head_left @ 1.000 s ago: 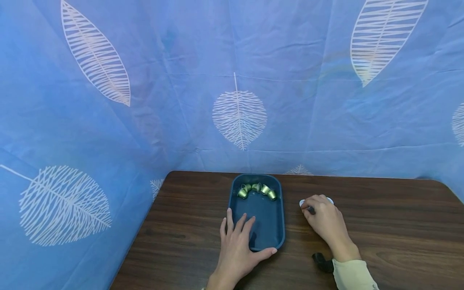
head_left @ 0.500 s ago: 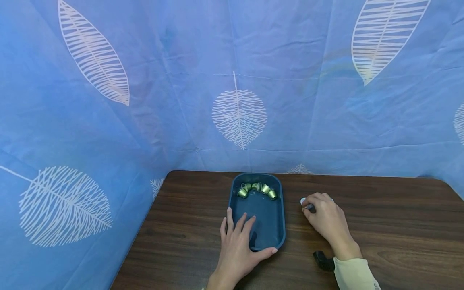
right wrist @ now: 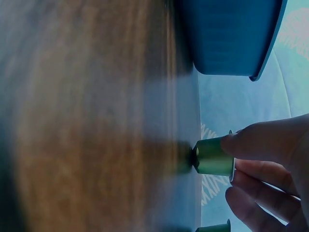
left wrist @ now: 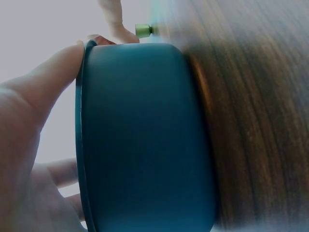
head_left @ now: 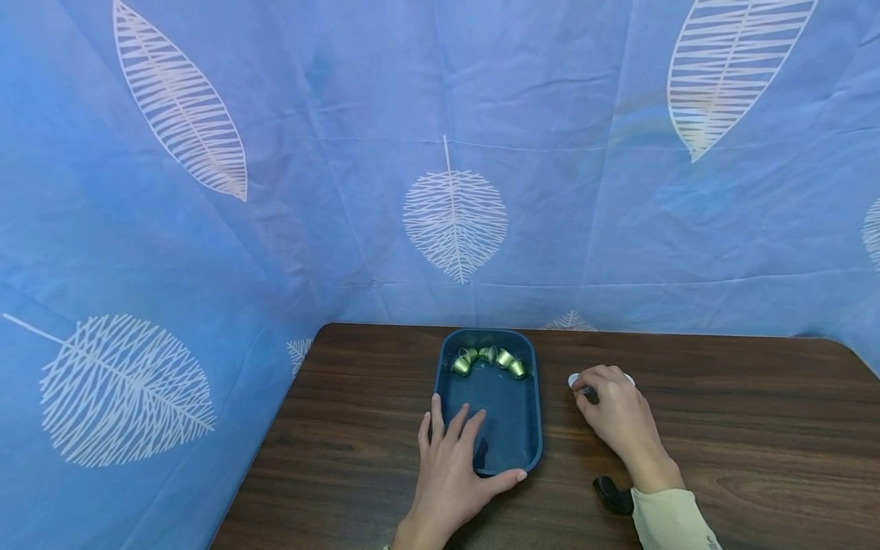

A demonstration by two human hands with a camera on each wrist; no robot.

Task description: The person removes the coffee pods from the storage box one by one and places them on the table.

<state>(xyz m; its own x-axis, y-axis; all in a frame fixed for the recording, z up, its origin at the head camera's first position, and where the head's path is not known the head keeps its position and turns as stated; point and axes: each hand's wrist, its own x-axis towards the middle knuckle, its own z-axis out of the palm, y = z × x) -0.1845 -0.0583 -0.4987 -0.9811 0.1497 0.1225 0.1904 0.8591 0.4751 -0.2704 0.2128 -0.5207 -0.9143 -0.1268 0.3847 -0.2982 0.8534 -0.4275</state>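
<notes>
My left hand (head_left: pixel 447 477) rests on the near left part of a dark blue tray (head_left: pixel 509 428), its fingers spread and the thumb lying on the near rim. Several green coffee capsules lie along the tray's far end, one at its left (head_left: pixel 461 367). To the right of the tray, my right hand (head_left: pixel 617 409) pinches a green coffee capsule (right wrist: pixel 212 159) between thumb and fingers. That capsule stands narrow end down at the table top in the right wrist view. A second green capsule (right wrist: pixel 215 228) is partly visible beside it, cut off by the frame's edge.
The dark wooden table (head_left: pixel 344 428) carries the tray near its middle. Behind it hangs a blue curtain (head_left: pixel 330 191) with white leaf prints. A black device (head_left: pixel 612 495) sits at the right wrist.
Very little differs. The right hand shifts slightly about the capsule, while the left hand stays on the tray and the capsules inside lie as before.
</notes>
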